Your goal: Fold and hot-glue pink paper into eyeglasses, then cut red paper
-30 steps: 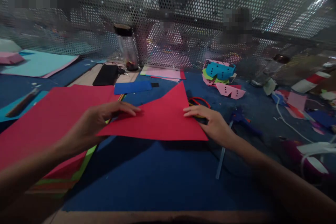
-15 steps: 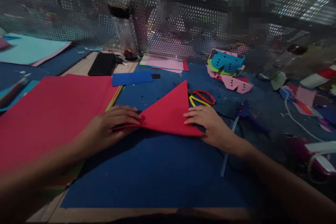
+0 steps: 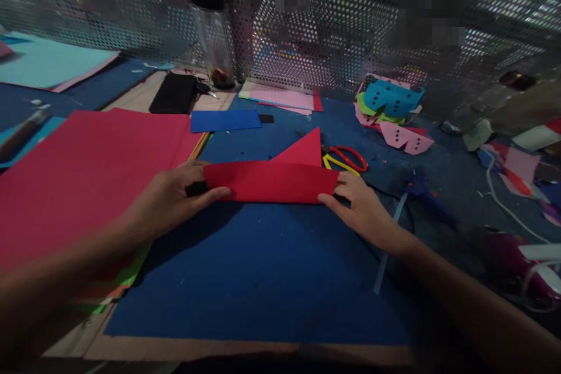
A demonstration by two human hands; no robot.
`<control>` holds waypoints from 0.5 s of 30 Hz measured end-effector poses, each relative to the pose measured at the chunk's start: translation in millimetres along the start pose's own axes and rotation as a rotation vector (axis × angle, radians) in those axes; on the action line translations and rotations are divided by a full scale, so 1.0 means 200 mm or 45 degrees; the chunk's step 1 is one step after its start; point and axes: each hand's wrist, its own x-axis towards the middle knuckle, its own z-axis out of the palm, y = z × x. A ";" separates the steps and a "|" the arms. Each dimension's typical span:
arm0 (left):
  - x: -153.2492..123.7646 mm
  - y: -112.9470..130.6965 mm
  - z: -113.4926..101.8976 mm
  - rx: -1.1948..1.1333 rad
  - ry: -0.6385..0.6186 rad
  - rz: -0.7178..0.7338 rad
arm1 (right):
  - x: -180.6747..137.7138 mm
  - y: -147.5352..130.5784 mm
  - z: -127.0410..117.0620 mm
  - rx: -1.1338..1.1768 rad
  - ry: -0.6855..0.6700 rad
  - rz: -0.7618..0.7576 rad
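Observation:
A red paper sheet [image 3: 272,181] lies on the big blue sheet [image 3: 263,269], its near edge folded up into a long band with a triangular tip sticking up behind. My left hand [image 3: 175,201] pinches the band's left end, thumb on top. My right hand [image 3: 362,207] pinches the right end between thumb and fingers. Both hands are closed on the paper.
A stack of red and coloured sheets [image 3: 83,169] lies at the left. Red-and-yellow scissors [image 3: 344,158] lie just behind the fold. A black phone [image 3: 174,93], a jar [image 3: 214,35], punched paper cutouts [image 3: 392,114] and a hole punch [image 3: 418,190] surround the work area, backed by a perforated metal screen.
The red paper's near edge has been folded up from a flat triangle into a band. Both hands shifted to the band's ends.

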 end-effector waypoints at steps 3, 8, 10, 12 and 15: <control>0.01 -0.01 0.00 0.022 0.009 -0.034 | 0.00 0.02 0.01 -0.033 0.019 0.041; 0.01 0.00 0.00 0.096 0.011 -0.048 | 0.02 0.03 0.02 -0.056 0.037 0.051; 0.01 0.01 0.00 0.120 0.009 -0.018 | 0.02 0.03 0.02 -0.040 0.041 0.063; 0.02 0.02 0.00 0.145 0.011 0.024 | 0.02 0.03 0.02 -0.023 0.044 0.087; 0.02 0.01 0.00 0.188 0.008 0.056 | 0.01 0.03 0.03 -0.013 0.063 0.081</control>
